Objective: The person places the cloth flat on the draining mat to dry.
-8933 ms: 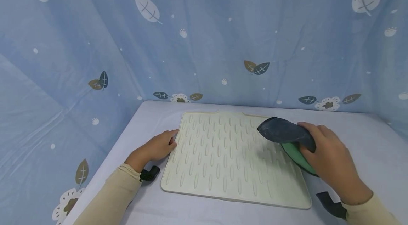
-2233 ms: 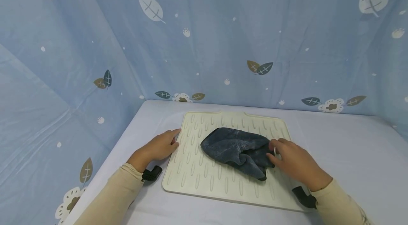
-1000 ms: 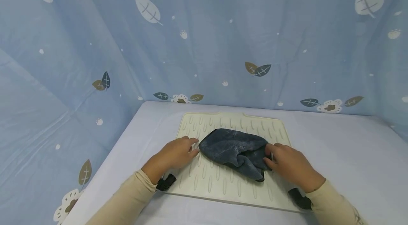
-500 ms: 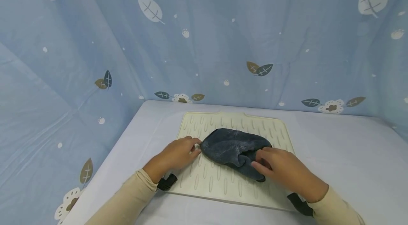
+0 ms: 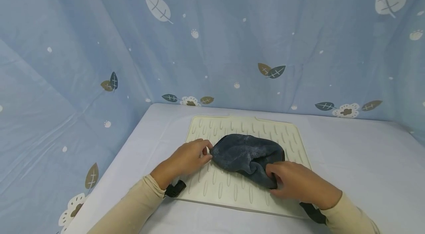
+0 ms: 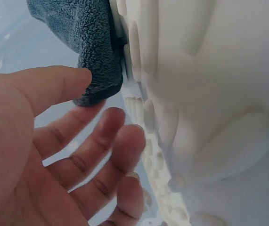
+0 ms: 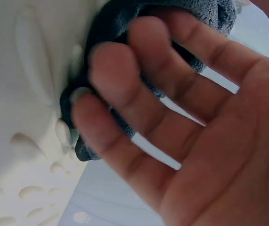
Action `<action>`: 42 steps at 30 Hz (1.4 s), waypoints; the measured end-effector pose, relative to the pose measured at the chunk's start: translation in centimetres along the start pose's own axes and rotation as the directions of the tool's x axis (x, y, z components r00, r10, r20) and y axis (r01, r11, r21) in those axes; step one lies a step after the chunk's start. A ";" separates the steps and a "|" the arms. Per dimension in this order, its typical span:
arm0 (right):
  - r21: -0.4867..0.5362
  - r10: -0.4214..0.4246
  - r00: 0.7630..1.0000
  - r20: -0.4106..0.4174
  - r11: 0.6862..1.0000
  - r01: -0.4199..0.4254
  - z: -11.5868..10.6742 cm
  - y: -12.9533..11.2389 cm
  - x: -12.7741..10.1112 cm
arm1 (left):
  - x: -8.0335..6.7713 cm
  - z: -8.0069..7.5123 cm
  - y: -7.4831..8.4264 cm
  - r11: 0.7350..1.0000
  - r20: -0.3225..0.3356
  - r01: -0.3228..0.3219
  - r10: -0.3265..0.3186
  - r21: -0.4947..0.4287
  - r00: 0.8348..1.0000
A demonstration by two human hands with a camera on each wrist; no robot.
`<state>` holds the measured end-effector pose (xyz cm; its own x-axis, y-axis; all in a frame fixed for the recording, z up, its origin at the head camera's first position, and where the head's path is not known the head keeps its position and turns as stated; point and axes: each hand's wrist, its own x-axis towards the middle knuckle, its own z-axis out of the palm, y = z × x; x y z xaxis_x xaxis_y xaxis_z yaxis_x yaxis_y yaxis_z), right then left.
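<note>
A dark blue-grey cleaning cloth (image 5: 245, 153), fluffy and dark-edged, lies crumpled on a cream ridged drying mat (image 5: 219, 189). My left hand (image 5: 187, 158) pinches the cloth's left corner between thumb and index finger. In the left wrist view that corner of the cloth (image 6: 101, 70) is between them, the other fingers (image 6: 129, 146) loosely bent. At the cloth's lower right corner is my right hand (image 5: 299, 182), index finger touching the top, thumb beside the edge. Its fingers (image 7: 115, 70) are only slightly bent in the right wrist view; the thumb tip is out of frame there.
A white-covered table (image 5: 358, 160) carries the mat. Behind and on the left hangs a blue curtain (image 5: 219, 42) with leaf and flower prints. Black wrist mounts (image 5: 176, 188) sit under both wrists, near the mat's front edge.
My left hand has moved from the mat's left edge to the cloth's left corner. My right hand has shifted from the cloth's right end to its lower right corner; the cloth there has spread slightly.
</note>
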<state>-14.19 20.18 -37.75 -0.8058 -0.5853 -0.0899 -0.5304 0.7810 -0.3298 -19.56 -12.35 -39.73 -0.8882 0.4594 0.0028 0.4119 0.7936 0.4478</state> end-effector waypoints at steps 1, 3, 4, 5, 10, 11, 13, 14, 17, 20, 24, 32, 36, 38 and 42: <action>0.002 0.005 1.000 0.010 1.000 -0.005 0.0 0.1 0.0 | 0.0 0.0 0.0 1.000 0.001 -0.004 0.004 -0.005 1.000; -0.010 0.009 1.000 0.016 1.000 -0.008 0.1 0.2 0.1 | 0.1 0.0 0.0 1.000 -0.002 -0.015 0.015 -0.014 1.000; -0.020 0.009 1.000 0.012 1.000 -0.009 0.1 0.2 0.1 | 0.1 0.0 0.0 1.000 -0.003 -0.019 0.019 -0.016 1.000; -0.035 0.013 1.000 0.004 0.999 -0.013 0.2 0.3 0.1 | 0.1 0.1 0.0 1.000 -0.006 -0.021 0.021 -0.018 1.000; -0.084 0.014 0.999 -0.049 0.996 -0.018 0.2 0.4 0.2 | 0.1 0.0 0.1 0.999 -0.037 -0.026 0.025 -0.032 0.999; -0.089 0.011 0.998 -0.064 0.996 -0.017 0.1 0.4 0.2 | 0.0 -0.1 0.2 0.999 -0.047 -0.024 0.023 -0.040 0.999; -0.097 0.003 0.995 -0.097 0.995 -0.013 0.1 0.4 0.2 | 0.0 -0.3 0.4 0.998 -0.068 -0.015 0.011 -0.059 0.998; -0.102 0.004 0.993 -0.116 0.995 -0.016 0.1 0.5 0.2 | 0.0 -0.4 0.4 0.997 -0.078 -0.011 0.005 -0.071 0.997; -0.116 0.015 0.985 -0.174 0.993 -0.036 -0.1 0.5 0.2 | 0.1 -0.5 0.5 0.993 -0.116 0.006 -0.019 -0.114 0.993; -0.118 0.052 0.978 -0.204 0.990 -0.077 -0.2 0.5 0.2 | 0.3 -0.5 0.5 0.986 -0.170 0.010 -0.038 -0.165 0.985; -0.144 0.071 0.968 -0.242 0.984 -0.108 -0.5 0.4 0.2 | 0.4 -0.6 0.5 0.968 -0.253 -0.015 -0.050 -0.249 0.966; -0.161 0.056 0.956 -0.288 0.981 -0.106 -0.4 0.5 0.2 | 0.2 -1.2 0.6 0.931 -0.358 -0.084 -0.052 -0.354 0.932; -0.161 0.045 0.957 -0.286 0.982 -0.094 -0.3 0.5 0.2 | 0.3 -1.2 0.5 0.926 -0.369 -0.097 -0.049 -0.366 0.928; -0.157 0.041 0.959 -0.280 0.984 -0.088 -0.3 0.4 0.3 | 0.3 -1.3 0.4 0.923 -0.363 -0.098 -0.047 -0.371 0.931; -0.154 0.037 0.963 -0.265 0.985 -0.081 -0.2 0.4 0.4 | 0.3 -1.2 0.4 0.924 -0.356 -0.100 -0.041 -0.369 0.934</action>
<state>-14.75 20.32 -37.75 -0.8661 -0.4767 0.1504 -0.4978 0.8500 -0.1724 -19.94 -12.41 -38.48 -0.9184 0.2544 0.3029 0.3948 0.5404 0.7431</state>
